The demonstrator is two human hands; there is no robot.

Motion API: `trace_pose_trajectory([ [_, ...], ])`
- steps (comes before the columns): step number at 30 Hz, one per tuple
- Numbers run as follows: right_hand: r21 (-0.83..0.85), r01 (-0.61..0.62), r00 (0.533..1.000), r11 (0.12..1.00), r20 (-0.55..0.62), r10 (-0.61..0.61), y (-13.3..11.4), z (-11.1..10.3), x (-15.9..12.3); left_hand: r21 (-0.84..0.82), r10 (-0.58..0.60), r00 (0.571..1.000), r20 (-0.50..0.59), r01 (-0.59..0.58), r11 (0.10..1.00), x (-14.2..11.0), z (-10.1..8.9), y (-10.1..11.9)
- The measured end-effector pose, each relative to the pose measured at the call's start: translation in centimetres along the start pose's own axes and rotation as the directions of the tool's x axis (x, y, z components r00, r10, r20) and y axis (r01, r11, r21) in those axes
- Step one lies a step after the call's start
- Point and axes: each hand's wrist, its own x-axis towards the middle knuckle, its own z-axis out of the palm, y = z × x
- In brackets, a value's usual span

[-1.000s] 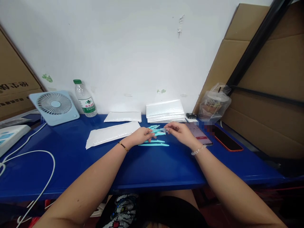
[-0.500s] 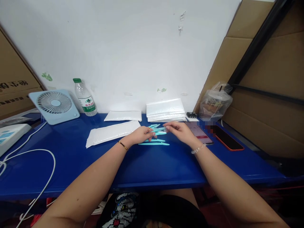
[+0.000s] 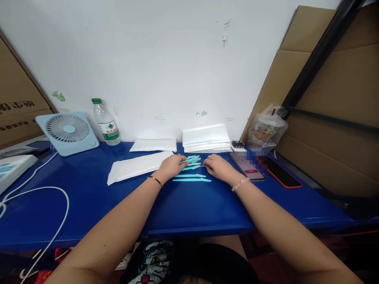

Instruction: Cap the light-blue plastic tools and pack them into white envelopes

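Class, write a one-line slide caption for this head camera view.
Left hand and right hand at opposite ends of slim turquoise sticks on a blue table.

Pale blue desk fan [image 3: 69,129] at left, leaning back; green-capped water bottle [image 3: 107,123] upright just beside it, near white wall [image 3: 162,59]. White cable [image 3: 68,203] looping across blue table [image 3: 195,209]. Right: lidded cup [image 3: 263,127] inside clear plastic bag [image 3: 282,128]; orange-edged smartphone [image 3: 284,172], screen dark; brown cardboard [image 3: 340,83] beyond

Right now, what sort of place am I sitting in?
Probably an indoor workstation: slim turquoise plastic sticks and flat white packets lie on a glossy blue table.
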Motion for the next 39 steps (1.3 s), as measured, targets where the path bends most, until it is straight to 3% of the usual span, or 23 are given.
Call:
trace_pose_trajectory([
  [3, 0.108, -0.068, 0.997, 0.992, -0.014, 0.07, 0.1, 0.1, -0.2, -0.05, 0.03, 1.0, -0.01, -0.03, 0.998, -0.1, 0.0, 0.1],
  [6, 0.427, -0.16, 0.974, 0.89, -0.075, 0.212, 0.4, -0.1, -0.6, -0.079, 0.037, 0.999, -0.005, -0.037, 0.996, -0.2, -0.1, 0.2],
  [10, 0.838, -0.176, 0.931, 0.516, -0.028, 0.364, 0.8, -0.7, -0.9, -0.161, 0.038, 0.999, 0.021, -0.034, 0.986, -0.2, 0.1, 0.1],
  [13, 0.958, -0.196, 0.899, 0.208, 0.09, 0.429, 1.0, -1.0, -0.8, -0.235, 0.026, 0.999, 0.021, -0.02, 0.972, -0.1, 0.3, -0.1],
  [16, 0.978, -0.192, 0.85, 0.084, 0.123, 0.513, 1.0, -0.9, -0.7, -0.284, 0.018, 1.0, 0.025, -0.01, 0.959, -0.2, 0.4, -0.2],
  [19, 0.985, -0.15, 0.836, 0.085, 0.081, 0.542, 0.9, -0.7, -0.6, -0.335, 0.031, 0.999, 0.037, -0.017, 0.942, -0.2, 0.3, 0.0],
  [24, 0.985, -0.152, 0.853, 0.086, 0.087, 0.514, 0.4, -0.5, -0.3, -0.405, 0.043, 0.996, 0.077, -0.009, 0.914, -0.1, 0.3, 0.4],
  [29, 0.976, -0.151, 0.885, 0.156, 0.063, 0.461, -0.7, 0.0, 0.1, -0.392, 0.06, 0.991, 0.12, -0.008, 0.92, 0.0, 0.5, 0.7],
  [33, 0.898, -0.2, 0.913, 0.393, 0.025, 0.408, -0.6, -0.4, 0.1, -0.257, 0.129, 0.989, 0.069, -0.107, 0.96, 0.0, 0.4, 0.9],
  [36, 0.734, -0.265, 0.856, 0.625, -0.119, 0.502, 1.1, -0.8, -0.2, -0.07, 0.164, 0.984, -0.071, -0.168, 0.983, 0.2, 0.6, 0.5],
  [38, 0.564, -0.32, 0.825, 0.762, -0.231, 0.517, 2.4, -0.8, -0.6, 0.05, 0.196, 0.976, -0.094, -0.192, 0.98, 0.4, 1.0, 0.1],
  [39, 0.478, -0.335, 0.832, 0.812, -0.255, 0.493, 2.9, -0.7, -0.7, 0.1, 0.213, 0.974, -0.078, -0.205, 0.974, 0.6, 1.2, 0.0],
])
